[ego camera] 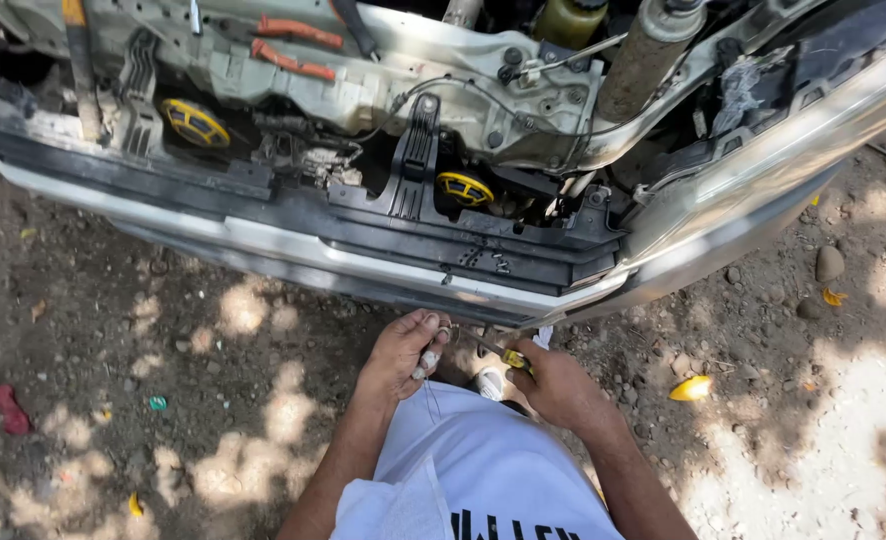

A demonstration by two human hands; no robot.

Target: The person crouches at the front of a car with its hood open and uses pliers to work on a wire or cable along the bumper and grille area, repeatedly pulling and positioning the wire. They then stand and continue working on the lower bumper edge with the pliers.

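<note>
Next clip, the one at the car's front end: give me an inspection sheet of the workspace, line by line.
Surface: bare dirt ground with stones and patches of sunlight.
Job's things: screwdriver with a yellow and black handle in the right hand; a small whitish part in the left hand, too small to identify.
Clutter: yellow scrap, red scrap, small green cap on the dirt.
Grippers: left hand pinches the small part; right hand grips the screwdriver.
Cables: thin wires and orange hoses in the engine bay.
Surroundings: car front with silver bumper, two yellow horns.
</note>
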